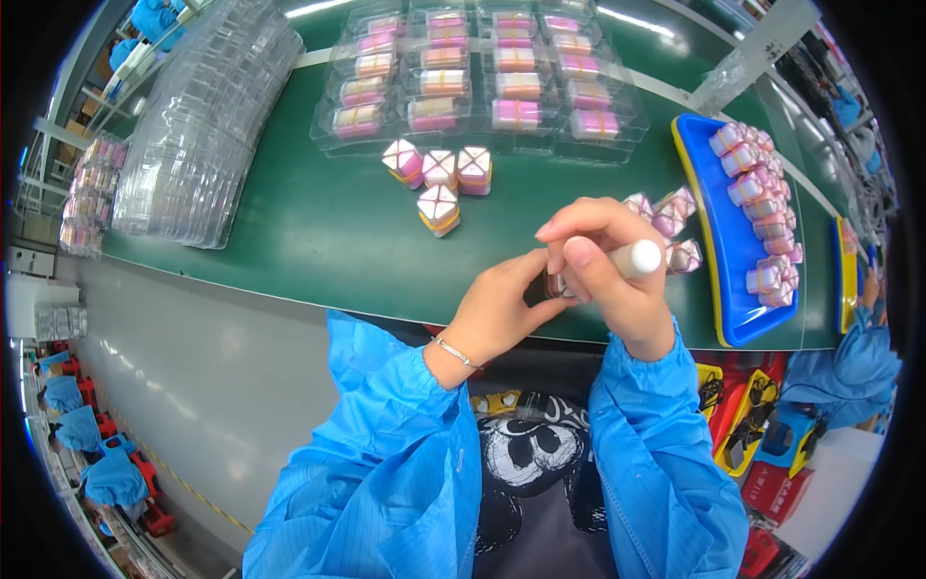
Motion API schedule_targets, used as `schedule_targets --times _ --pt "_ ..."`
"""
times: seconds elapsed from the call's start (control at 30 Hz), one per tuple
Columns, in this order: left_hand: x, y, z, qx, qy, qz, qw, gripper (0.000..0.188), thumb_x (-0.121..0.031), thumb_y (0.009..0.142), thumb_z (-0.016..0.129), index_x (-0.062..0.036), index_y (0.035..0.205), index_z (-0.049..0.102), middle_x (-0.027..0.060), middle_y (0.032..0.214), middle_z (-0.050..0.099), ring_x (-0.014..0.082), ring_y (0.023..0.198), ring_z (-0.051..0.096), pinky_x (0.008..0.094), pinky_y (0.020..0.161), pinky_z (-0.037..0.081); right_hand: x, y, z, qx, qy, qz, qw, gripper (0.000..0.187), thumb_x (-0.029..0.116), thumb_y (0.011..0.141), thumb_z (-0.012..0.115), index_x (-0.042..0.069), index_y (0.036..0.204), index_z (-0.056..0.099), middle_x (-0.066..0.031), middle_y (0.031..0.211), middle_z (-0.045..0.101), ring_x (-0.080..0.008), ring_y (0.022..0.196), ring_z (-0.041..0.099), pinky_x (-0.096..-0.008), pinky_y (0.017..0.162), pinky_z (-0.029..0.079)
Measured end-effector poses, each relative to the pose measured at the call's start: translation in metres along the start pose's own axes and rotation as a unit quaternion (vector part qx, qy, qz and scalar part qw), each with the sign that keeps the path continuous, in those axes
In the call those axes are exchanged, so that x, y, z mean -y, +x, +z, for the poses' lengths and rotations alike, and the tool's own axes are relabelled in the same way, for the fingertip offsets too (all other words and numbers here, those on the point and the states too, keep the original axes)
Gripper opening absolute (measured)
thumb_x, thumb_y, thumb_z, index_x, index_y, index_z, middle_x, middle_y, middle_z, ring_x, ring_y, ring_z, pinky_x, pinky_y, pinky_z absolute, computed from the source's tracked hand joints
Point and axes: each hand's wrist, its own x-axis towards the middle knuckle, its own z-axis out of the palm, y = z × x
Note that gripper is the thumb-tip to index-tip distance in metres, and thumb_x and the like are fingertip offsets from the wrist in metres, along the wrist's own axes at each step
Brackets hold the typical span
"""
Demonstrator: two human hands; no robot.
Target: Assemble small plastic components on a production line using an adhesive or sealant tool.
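My right hand (pixel 617 280) is closed around a white pen-like stick with a rounded end (pixel 640 258), which points up out of the fist. My left hand (pixel 492 307) pinches a small wrapped block (pixel 556 286) just under the right fingers, near the table's front edge. Most of that block and the stick's lower end are hidden by my fingers. Ahead and to the left stand several small pink-and-white blocks (pixel 439 205) with crossed lines on their white tops. More such blocks (pixel 673 210) lie just beyond my right hand.
Clear plastic trays (pixel 333 135) with rows of banded pink and orange blocks lie at the back of the green table (pixel 309 212). A tall stack of clear trays (pixel 198 125) stands at left. A blue bin (pixel 712 227) of blocks is at right. Other people in blue work farther off.
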Motion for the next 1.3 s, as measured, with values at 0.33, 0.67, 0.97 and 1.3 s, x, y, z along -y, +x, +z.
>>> schedule_targets --times 0.33,0.67,0.97,1.3 --pt "-0.006 0.001 -0.004 0.017 -0.001 -0.025 1.000 0.041 -0.019 0.077 0.080 -0.0086 0.111 0.059 0.0132 0.097 0.067 0.0331 0.089 0.065 0.0393 0.077 0.053 -0.015 -0.008 -0.002 -0.024 0.030 0.010 0.999 0.018 0.016 0.095 0.058 -0.001 0.096 0.065 -0.0033 0.080 0.063 -0.0070 0.065 0.055 -0.0228 0.057 0.044" --pt "-0.008 0.002 -0.003 0.004 -0.023 -0.023 0.999 0.032 -0.015 0.076 0.080 -0.0064 0.096 0.057 0.0114 0.089 0.066 0.0291 0.081 0.066 0.0371 0.073 0.052 -0.022 -0.007 0.000 -0.056 0.042 0.013 0.997 0.020 0.017 0.096 0.059 -0.002 0.092 0.065 -0.0018 0.072 0.059 -0.0053 0.059 0.051 -0.0214 0.051 0.039" --pt "-0.006 0.003 -0.003 0.027 -0.046 -0.005 0.999 0.045 -0.014 0.081 0.075 -0.0071 0.122 0.056 0.0133 0.104 0.066 0.0289 0.096 0.066 0.0354 0.083 0.051 -0.010 -0.009 -0.021 -0.114 0.188 -0.162 0.962 0.017 0.012 0.092 0.060 -0.002 0.103 0.058 -0.0027 0.074 0.052 -0.0037 0.050 0.043 -0.0198 0.043 0.033" --pt "0.008 0.001 -0.022 0.086 -0.345 -0.106 0.929 0.080 -0.068 0.095 0.029 -0.0070 0.147 0.031 0.0098 0.105 0.062 0.0152 0.085 0.061 0.0265 0.072 0.050 -0.006 -0.018 -0.010 -0.079 -0.192 0.248 0.946 0.026 0.027 0.089 0.071 0.001 0.089 0.064 0.0021 0.071 0.058 -0.0046 0.063 0.047 -0.0248 0.054 0.039"
